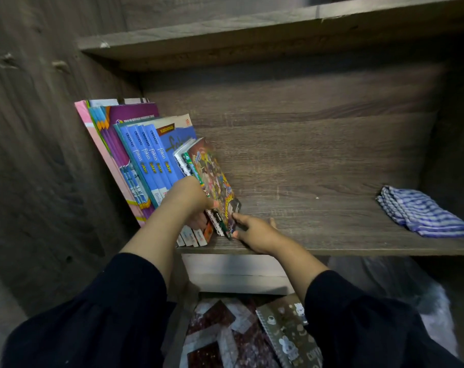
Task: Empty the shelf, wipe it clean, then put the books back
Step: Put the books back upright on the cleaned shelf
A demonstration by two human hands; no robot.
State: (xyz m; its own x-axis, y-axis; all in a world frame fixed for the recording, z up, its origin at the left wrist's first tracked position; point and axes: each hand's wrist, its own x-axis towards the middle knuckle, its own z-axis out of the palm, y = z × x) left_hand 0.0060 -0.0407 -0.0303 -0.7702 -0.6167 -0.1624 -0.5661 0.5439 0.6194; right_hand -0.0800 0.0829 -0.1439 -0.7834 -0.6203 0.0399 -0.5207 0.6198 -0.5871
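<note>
A row of books leans against the left wall of the dark wooden shelf: a pink folder, purple books, several blue "fokus" books, spiral notebooks and, rightmost, a colourful comic book. My left hand grips the spiral notebooks at their front edges. My right hand rests on the shelf board and touches the comic book's lower front corner with thumb and forefinger. Both arms wear dark sleeves.
A folded blue-and-white striped cloth lies at the right end of the shelf. Below the shelf, on a patterned mat, lies a spiral notebook with bear stickers. Another shelf board runs overhead.
</note>
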